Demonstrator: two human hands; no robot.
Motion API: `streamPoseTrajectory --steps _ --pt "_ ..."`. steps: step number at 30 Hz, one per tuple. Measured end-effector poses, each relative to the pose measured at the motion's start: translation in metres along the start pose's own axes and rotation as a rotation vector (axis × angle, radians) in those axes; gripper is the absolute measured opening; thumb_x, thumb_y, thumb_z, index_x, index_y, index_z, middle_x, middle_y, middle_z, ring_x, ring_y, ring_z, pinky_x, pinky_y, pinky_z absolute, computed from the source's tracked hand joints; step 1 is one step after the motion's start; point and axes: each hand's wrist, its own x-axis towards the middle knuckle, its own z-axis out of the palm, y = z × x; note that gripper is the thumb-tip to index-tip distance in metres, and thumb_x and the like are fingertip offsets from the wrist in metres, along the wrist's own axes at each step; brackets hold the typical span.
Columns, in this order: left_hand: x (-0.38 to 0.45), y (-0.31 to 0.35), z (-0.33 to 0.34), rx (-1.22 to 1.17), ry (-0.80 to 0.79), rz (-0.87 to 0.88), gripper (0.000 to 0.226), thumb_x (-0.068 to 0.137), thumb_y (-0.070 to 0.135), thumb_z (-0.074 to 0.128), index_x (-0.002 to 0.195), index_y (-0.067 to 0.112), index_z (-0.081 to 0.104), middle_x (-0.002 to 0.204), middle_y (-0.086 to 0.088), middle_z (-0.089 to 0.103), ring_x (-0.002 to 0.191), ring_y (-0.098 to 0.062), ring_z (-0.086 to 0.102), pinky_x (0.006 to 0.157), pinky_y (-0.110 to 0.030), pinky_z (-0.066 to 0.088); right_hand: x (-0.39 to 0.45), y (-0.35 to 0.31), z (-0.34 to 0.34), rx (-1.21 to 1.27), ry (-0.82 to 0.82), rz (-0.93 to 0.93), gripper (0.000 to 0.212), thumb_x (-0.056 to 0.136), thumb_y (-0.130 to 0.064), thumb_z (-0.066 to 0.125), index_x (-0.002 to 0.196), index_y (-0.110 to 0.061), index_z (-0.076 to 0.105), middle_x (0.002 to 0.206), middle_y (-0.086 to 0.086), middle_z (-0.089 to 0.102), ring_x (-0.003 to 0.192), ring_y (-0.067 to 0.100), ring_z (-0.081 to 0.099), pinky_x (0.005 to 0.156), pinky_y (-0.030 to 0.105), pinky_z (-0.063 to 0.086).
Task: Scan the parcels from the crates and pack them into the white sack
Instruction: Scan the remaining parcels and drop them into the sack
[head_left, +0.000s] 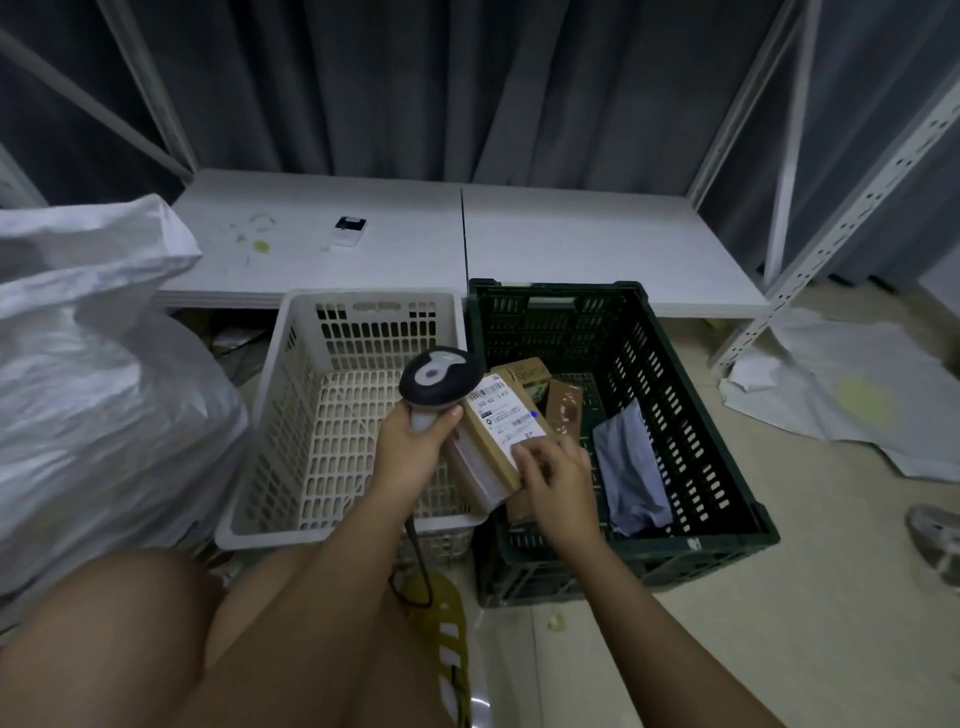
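Parcel (496, 439), a stiff, seemingly light cardboard box above the green crate (691, 410), is gripped at its near end by the right hand (553, 475) while the left hand (415, 441) clasps the scanner (441, 376).

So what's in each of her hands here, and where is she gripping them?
The left hand grips the barcode scanner by its handle. The right hand holds the brown parcel at its near end, fingers on the label.

One head-worn wide-angle view looks forward and down, close over the white slatted plastic crate (332, 415) and dark green slatted plastic crate (649, 405).
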Motion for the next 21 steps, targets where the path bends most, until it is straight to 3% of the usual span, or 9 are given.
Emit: streamPoseTrajectory --steps 2,5,7,9,12,13,15,17,21 --pt "0.003 -0.005 0.0 0.0 -0.007 -0.02 0.037 0.087 0.016 0.068 0.122 0.012 0.056 0.102 0.004 0.061 0.091 -0.009 0.059 0.063 -0.008 0.041 0.003 -0.002 0.001 0.041 0.031 0.077 0.026 0.091 -0.026 0.066 0.114 -0.016 0.062 0.116 0.001 0.047 0.119 0.027 0.04 0.091 0.029 0.036" --pt "0.008 -0.009 0.001 -0.028 -0.022 -0.032 0.039 0.087 0.016 0.068 0.123 0.014 0.055 0.106 0.003 0.062 0.084 0.0 0.057 0.063 -0.006 0.041 0.008 0.002 0.007 0.133 0.004 0.31 0.085 0.074 -0.046 0.08 0.143 -0.026 0.035 0.146 -0.001 0.027 0.137 0.023 0.022 0.11 0.04 0.03" --pt "0.013 -0.012 0.003 -0.057 -0.027 -0.041 0.036 0.086 0.016 0.069 0.12 0.016 0.056 0.105 0.004 0.063 0.083 0.003 0.056 0.062 -0.005 0.042 0.012 0.006 0.012 0.347 -0.053 0.458 0.108 0.06 -0.056 0.086 0.146 -0.036 0.023 0.151 -0.002 0.029 0.137 0.027 0.033 0.108 0.049 0.039" --pt "0.016 -0.014 0.005 -0.065 -0.027 -0.059 0.035 0.086 0.016 0.069 0.118 0.015 0.056 0.103 0.003 0.062 0.083 -0.001 0.057 0.062 -0.007 0.043 0.016 0.01 0.016 0.514 -0.107 0.481 0.087 0.064 -0.045 0.087 0.134 -0.033 0.037 0.138 0.003 0.046 0.121 0.022 0.054 0.097 0.043 0.052" --pt "0.021 -0.019 0.007 -0.078 -0.032 -0.1 0.037 0.086 0.015 0.069 0.121 0.013 0.056 0.108 -0.001 0.062 0.095 -0.014 0.06 0.071 -0.017 0.047 0.024 0.009 0.013 0.446 -0.101 0.378 0.032 0.084 -0.038 0.073 0.101 -0.021 0.053 0.11 0.007 0.062 0.098 0.019 0.063 0.079 0.035 0.055" --pt "0.023 -0.021 0.007 -0.082 -0.035 -0.11 0.038 0.086 0.015 0.069 0.121 0.012 0.056 0.109 -0.002 0.063 0.099 -0.018 0.061 0.077 -0.023 0.048 0.03 0.007 0.01 0.384 -0.087 0.365 0.026 0.091 -0.038 0.065 0.091 -0.015 0.053 0.096 0.007 0.063 0.088 0.019 0.061 0.071 0.031 0.051" --pt "0.026 -0.024 0.008 -0.076 -0.042 -0.131 0.038 0.085 0.016 0.07 0.12 0.013 0.057 0.111 -0.003 0.064 0.103 -0.02 0.061 0.086 -0.033 0.05 0.043 0.006 0.005 0.235 -0.024 0.352 0.042 0.097 -0.042 0.053 0.081 -0.003 0.053 0.076 0.014 0.059 0.07 0.019 0.053 0.06 0.03 0.038" --pt "0.028 -0.028 0.009 -0.067 -0.056 -0.144 0.036 0.084 0.019 0.071 0.118 0.014 0.058 0.112 -0.004 0.067 0.101 -0.021 0.063 0.09 -0.039 0.052 0.057 0.002 0.0 0.187 -0.024 0.363 0.052 0.097 -0.045 0.051 0.081 0.004 0.056 0.075 0.021 0.06 0.065 0.019 0.052 0.055 0.028 0.035" --pt "0.03 -0.032 0.009 -0.021 -0.059 -0.155 0.035 0.084 0.021 0.072 0.116 0.014 0.06 0.113 -0.006 0.067 0.1 -0.021 0.064 0.086 -0.035 0.052 0.084 -0.011 -0.006 0.314 -0.28 0.554 0.026 0.099 -0.041 0.05 0.112 -0.02 0.043 0.089 0.002 0.057 0.074 0.014 0.056 0.057 0.025 0.041"
